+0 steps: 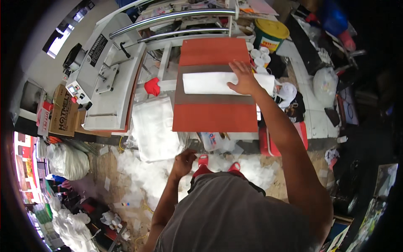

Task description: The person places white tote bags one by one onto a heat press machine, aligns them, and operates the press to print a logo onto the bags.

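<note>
My right hand (244,80) lies on a long white folded piece (205,83), cloth or sheet I cannot tell, with its fingers spread. The piece lies crosswise on the grey-brown middle band of an orange-red press pad (214,117) and reaches past the pad's right edge. Low down near my waist, apart from the pad, is my left hand (184,163) with its fingers curled; whether anything is in them is hidden. A stack of clear plastic-wrapped white sheets (153,126) is close to it. A small red cloth (152,86) sits left of the pad.
To the left stands a heat press head (110,77) with a control box; chrome rails (176,17) run behind. A yellow-lidded green bucket (270,33), white cups (260,56) and a red tray (300,132) are at the right. White scraps (138,172) cover the floor.
</note>
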The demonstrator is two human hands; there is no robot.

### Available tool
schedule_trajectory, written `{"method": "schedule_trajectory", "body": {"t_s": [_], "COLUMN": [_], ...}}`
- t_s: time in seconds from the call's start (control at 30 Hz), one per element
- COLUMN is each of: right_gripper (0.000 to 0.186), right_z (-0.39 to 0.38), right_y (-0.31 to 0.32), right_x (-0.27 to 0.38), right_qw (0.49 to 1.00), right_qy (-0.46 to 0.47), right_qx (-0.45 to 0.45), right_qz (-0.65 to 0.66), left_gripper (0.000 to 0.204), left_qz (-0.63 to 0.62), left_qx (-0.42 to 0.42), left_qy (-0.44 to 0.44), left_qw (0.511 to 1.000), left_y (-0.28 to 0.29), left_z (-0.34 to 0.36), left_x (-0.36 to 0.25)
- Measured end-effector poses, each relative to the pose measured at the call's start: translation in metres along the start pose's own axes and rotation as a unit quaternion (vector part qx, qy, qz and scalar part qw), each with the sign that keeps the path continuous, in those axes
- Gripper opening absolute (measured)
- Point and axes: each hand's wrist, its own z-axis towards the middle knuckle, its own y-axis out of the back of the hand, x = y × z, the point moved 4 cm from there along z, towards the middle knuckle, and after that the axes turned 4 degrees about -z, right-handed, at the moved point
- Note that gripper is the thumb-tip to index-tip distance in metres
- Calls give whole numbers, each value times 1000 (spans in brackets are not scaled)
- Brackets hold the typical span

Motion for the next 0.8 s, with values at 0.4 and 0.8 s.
{"method": "schedule_trajectory", "body": {"t_s": [0.4, 0.8], "right_gripper": [76, 44], "right_z": [-41, -197], "right_y": [-13, -2], "right_x": [17, 95], "right_qw": [945, 831], "right_qy": [-160, -449], "right_qx": [267, 166], "right_qz": [102, 283], "left_gripper": [51, 65], "left_qz": [-159, -493], "left_qx": [296, 266], "left_qy": [50, 267], "left_qw": [941, 784], "left_y": [-57, -42], "left_z": [57, 65], "left_x": [29, 43]}}
